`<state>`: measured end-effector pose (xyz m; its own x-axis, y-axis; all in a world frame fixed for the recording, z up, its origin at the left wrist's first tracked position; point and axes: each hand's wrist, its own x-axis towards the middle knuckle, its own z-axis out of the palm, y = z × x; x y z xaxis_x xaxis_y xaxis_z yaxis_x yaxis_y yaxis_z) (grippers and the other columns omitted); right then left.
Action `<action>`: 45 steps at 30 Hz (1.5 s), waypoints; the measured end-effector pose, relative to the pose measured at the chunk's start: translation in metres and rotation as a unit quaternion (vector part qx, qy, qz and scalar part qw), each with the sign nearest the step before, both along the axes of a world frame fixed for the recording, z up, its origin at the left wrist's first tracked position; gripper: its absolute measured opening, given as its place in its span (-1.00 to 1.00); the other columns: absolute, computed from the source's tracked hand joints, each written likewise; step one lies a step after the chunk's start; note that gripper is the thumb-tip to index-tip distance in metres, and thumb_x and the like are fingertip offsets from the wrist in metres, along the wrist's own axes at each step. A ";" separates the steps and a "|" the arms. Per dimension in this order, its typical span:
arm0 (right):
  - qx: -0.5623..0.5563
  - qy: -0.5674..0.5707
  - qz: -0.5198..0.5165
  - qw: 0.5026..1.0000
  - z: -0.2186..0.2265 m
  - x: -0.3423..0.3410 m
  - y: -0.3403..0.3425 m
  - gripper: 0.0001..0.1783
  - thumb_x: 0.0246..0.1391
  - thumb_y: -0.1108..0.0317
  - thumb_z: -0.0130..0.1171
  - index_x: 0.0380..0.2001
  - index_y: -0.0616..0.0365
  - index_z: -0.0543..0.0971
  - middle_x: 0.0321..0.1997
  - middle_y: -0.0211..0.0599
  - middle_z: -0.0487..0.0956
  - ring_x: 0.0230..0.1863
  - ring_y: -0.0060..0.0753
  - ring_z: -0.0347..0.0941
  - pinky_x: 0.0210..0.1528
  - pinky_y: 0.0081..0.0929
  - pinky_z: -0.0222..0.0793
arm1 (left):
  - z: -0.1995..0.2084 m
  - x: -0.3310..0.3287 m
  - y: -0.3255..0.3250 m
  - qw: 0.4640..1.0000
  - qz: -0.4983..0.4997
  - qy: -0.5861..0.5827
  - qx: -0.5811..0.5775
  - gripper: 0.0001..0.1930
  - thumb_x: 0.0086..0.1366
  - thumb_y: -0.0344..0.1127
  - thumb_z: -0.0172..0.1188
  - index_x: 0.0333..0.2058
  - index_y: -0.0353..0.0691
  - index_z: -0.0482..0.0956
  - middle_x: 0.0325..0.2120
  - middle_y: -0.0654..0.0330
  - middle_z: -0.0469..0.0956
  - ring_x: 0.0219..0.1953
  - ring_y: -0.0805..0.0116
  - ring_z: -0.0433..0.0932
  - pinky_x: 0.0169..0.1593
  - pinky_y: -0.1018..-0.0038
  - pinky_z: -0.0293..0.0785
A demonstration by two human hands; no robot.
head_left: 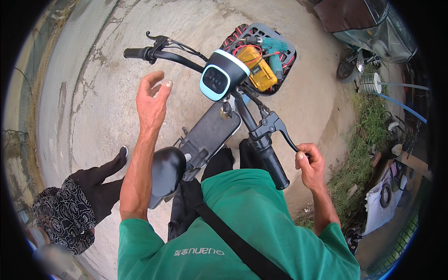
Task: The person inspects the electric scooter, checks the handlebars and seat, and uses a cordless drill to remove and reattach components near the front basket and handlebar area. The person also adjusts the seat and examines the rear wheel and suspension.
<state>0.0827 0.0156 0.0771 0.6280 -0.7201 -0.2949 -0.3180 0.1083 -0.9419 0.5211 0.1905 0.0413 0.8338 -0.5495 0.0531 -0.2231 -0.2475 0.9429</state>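
Note:
In front of me stands an electric scooter with a black handlebar point(177, 59) and a light-blue-rimmed display point(215, 81). Fingers and thumb of my right hand point(311, 164) pinch the tip of the black brake lever point(285, 132), outward of the right grip point(272, 163). My left hand point(152, 100) hovers in the air below the left grip point(136, 53), holding nothing, its fingers slightly curled and apart from the thumb. Between the hands lie the scooter's dark footboard point(210, 128) and a black saddle point(168, 170). A key point(227, 110) appears to hang below the display.
Beyond the display, a grey basket point(290, 46) holds a teal drill point(274, 45) and a yellow box-shaped device point(257, 70) with red leads. Another person point(70, 210) in a patterned top is at the left. Grass point(366, 135), a parked vehicle point(347, 69) and clutter line the right.

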 end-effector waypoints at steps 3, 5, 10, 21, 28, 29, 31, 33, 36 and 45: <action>-0.173 0.034 0.155 0.972 0.005 0.005 -0.026 -0.62 0.30 0.37 0.34 0.13 0.22 0.55 -0.38 -0.43 0.58 -0.45 -0.63 0.45 -0.36 -0.55 0.40 | 0.021 -0.122 0.021 0.935 -0.150 0.321 -0.023 -0.64 0.46 -0.28 0.31 0.12 -0.33 0.55 0.00 0.04 0.68 0.08 0.29 0.65 0.24 0.32 0.48; -0.150 0.086 0.212 0.962 0.023 0.021 -0.042 -0.38 0.20 0.40 0.38 0.30 0.20 0.43 -0.37 -0.36 0.60 -0.44 -0.55 0.48 -0.33 -0.46 0.44 | 0.009 -0.181 0.026 0.883 -0.224 0.413 0.010 -0.56 0.47 -0.17 0.33 0.15 -0.37 0.51 -0.01 0.04 0.67 0.10 0.25 0.64 0.23 0.29 0.51; -0.093 0.128 0.359 0.920 0.043 0.071 -0.079 0.16 -0.02 0.39 0.45 0.58 0.10 0.02 -0.39 -0.27 0.61 -0.41 -0.31 0.59 -0.28 -0.30 0.53 | 0.021 -0.264 0.009 0.826 -0.243 0.507 -0.036 -0.38 0.46 -0.08 0.34 0.29 -0.34 0.35 0.06 0.02 0.61 0.14 0.23 0.61 0.28 0.27 0.48; -0.181 0.127 0.553 0.803 0.040 0.127 -0.103 0.30 -0.10 0.33 0.46 0.60 0.23 -0.12 -0.30 -0.10 0.67 -0.37 -0.08 0.63 -0.21 -0.15 0.58 | 0.054 -0.334 -0.039 0.766 0.031 0.613 -0.193 -0.57 0.51 -0.17 0.27 0.17 -0.25 0.38 -0.22 0.10 0.61 -0.24 0.26 0.65 -0.10 0.28 0.63; -0.209 0.086 0.544 0.808 0.041 0.124 -0.097 0.26 -0.09 0.40 0.45 0.59 0.28 -0.08 -0.17 -0.09 0.71 -0.35 -0.19 0.60 -0.18 -0.21 0.58 | 0.056 -0.337 -0.052 0.790 0.080 0.578 -0.185 -0.72 0.50 -0.18 0.28 -0.05 -0.22 0.46 -0.40 0.22 0.54 -0.50 0.42 0.55 -0.37 0.39 0.54; -0.212 0.087 0.548 0.805 0.041 0.126 -0.095 0.25 -0.09 0.41 0.44 0.59 0.29 -0.07 -0.17 -0.10 0.71 -0.35 -0.20 0.59 -0.18 -0.21 0.58 | 0.057 -0.337 -0.052 0.787 0.081 0.581 -0.191 -0.72 0.50 -0.17 0.28 -0.06 -0.22 0.46 -0.41 0.22 0.54 -0.51 0.42 0.55 -0.37 0.40 0.54; -0.210 0.089 0.543 0.808 0.038 0.125 -0.096 0.26 -0.09 0.41 0.44 0.59 0.29 -0.09 -0.17 -0.15 0.70 -0.36 -0.27 0.58 -0.21 -0.27 0.58 | 0.060 -0.334 -0.051 0.779 0.082 0.588 -0.201 -0.72 0.49 -0.17 0.29 -0.07 -0.22 0.46 -0.41 0.22 0.54 -0.52 0.43 0.55 -0.38 0.41 0.53; -0.216 0.076 0.537 0.812 0.032 0.121 -0.096 0.26 -0.08 0.42 0.44 0.59 0.28 -0.09 -0.19 -0.18 0.68 -0.35 -0.31 0.58 -0.23 -0.29 0.57 | 0.060 -0.333 -0.050 0.777 0.076 0.590 -0.207 -0.71 0.48 -0.16 0.31 -0.09 -0.22 0.46 -0.40 0.21 0.53 -0.53 0.43 0.55 -0.40 0.42 0.54; -0.215 0.070 0.533 0.815 0.035 0.122 -0.092 0.24 -0.07 0.47 0.43 0.59 0.30 -0.08 -0.34 -0.24 0.61 -0.45 -0.36 0.56 -0.35 -0.37 0.53 | 0.057 -0.334 -0.051 0.774 0.075 0.592 -0.210 -0.70 0.47 -0.15 0.32 -0.10 -0.22 0.46 -0.41 0.20 0.54 -0.53 0.42 0.57 -0.42 0.42 0.54; -0.178 0.044 0.505 0.843 0.025 0.122 -0.090 0.18 -0.05 0.52 0.39 0.58 0.29 -0.03 -0.42 -0.29 0.55 -0.52 -0.47 0.50 -0.46 -0.45 0.43 | 0.052 -0.326 -0.044 0.779 0.044 0.589 -0.211 -0.61 0.51 -0.03 0.27 -0.01 -0.25 0.48 -0.31 0.15 0.61 -0.41 0.37 0.66 -0.32 0.43 0.60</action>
